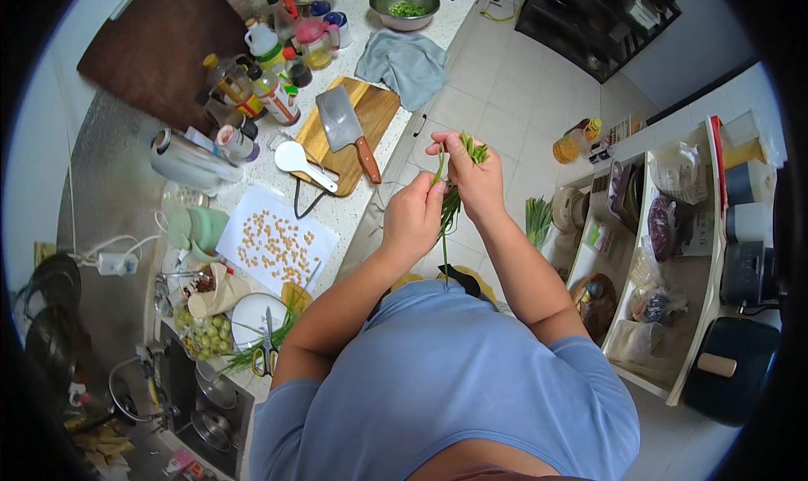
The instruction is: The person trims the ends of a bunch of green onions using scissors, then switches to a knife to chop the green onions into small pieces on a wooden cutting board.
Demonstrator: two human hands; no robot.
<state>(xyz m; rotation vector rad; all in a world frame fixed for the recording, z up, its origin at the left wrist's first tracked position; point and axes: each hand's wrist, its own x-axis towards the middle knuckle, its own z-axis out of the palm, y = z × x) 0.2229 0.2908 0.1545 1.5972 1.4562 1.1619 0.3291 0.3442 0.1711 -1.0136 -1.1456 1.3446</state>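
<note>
In front of my body, above the floor, my right hand point(476, 172) is closed around a bunch of long green stalks point(451, 211), their pale cut-looking ends showing above the fist. My left hand point(413, 213) pinches one green stalk beside the bunch, close to the right fingers. On the counter to the left, a cleaver point(341, 121) with a wooden handle lies on a wooden cutting board point(379, 112), near a white spoon point(291, 159). Scissors point(268, 342) rest by more green stalks point(290, 323) and a white plate point(252, 314).
A white sheet point(252, 203) holds many small tan pieces. Bottles point(274, 96), a grey cloth point(404, 64) and a steel bowl point(404, 21) of chopped greens stand farther along the counter. A sink point(183, 380) is lower left; shelves point(663, 241) stand at right.
</note>
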